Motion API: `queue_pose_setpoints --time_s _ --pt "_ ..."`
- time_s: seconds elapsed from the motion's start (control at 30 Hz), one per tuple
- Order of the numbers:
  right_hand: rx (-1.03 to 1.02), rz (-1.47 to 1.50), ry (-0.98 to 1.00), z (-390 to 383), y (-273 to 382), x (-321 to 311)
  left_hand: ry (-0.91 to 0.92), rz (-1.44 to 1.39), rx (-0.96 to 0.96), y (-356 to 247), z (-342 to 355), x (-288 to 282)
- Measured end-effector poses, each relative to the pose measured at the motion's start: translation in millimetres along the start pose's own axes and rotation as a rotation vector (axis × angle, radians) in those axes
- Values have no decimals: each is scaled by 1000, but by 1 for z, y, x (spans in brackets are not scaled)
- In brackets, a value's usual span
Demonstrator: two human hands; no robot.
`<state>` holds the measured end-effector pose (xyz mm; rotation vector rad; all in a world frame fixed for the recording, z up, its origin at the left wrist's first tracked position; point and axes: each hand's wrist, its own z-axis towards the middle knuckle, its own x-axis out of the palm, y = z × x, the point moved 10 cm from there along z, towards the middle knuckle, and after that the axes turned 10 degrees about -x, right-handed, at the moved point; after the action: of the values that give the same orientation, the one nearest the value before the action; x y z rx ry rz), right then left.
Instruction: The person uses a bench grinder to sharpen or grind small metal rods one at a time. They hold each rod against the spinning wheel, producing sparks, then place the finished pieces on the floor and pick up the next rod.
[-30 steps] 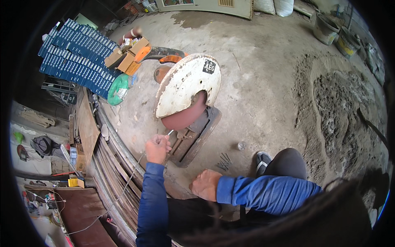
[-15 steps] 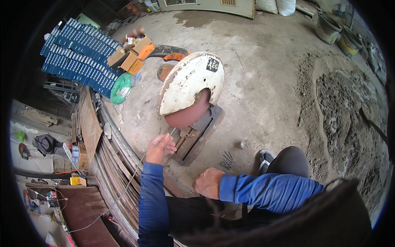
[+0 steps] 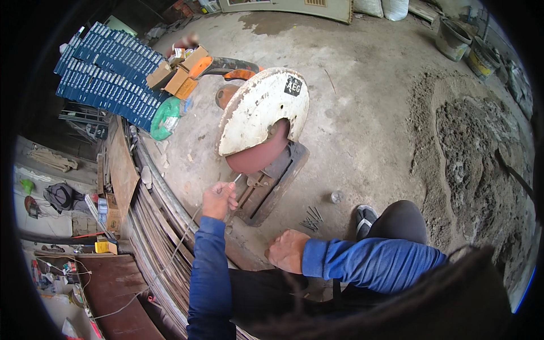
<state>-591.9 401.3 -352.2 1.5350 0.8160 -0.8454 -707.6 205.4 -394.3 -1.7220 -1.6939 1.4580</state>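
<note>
A chop saw with a worn white guard (image 3: 260, 116) stands on the concrete floor, its orange and black handle (image 3: 229, 69) at the far side. Below the guard shows the reddish-brown cutting disc (image 3: 258, 158), above a dark metal base (image 3: 279, 184). Just left of the base, my left hand (image 3: 220, 200) pinches a short thin metal rod (image 3: 238, 177), whose far end meets the disc's lower edge or lies very near it. My right hand (image 3: 287, 250) is closed in a fist close to my body; its fingers' inner side is hidden. Several short metal rods (image 3: 311, 218) lie right of the base.
A small clear round object (image 3: 336, 197) stands beyond the loose rods. Long pipes and bars (image 3: 164, 218) run along my left. Blue stacked boxes (image 3: 107, 76), open cardboard boxes (image 3: 181, 82) and a green coil (image 3: 165, 119) are at the far left. Sand (image 3: 476, 147) lies heaped right.
My left hand has shifted very slightly up with the rod still pinched at the disc. The right hand stays in place.
</note>
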Motion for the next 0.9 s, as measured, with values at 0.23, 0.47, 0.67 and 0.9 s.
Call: queue_pose_setpoints --time_s 0.23,0.47,0.67,0.9 --pt "23 20 5 1 -2 3 -217 233 75 -13 1 -5" --pt "53 28 51 3 -4 6 -310 400 159 -29 -2 -2" --pt "47 24 76 2 -4 6 -387 505 244 -34 0 -2" --pt "45 14 63 5 -3 9 -496 601 341 -34 1 -4"
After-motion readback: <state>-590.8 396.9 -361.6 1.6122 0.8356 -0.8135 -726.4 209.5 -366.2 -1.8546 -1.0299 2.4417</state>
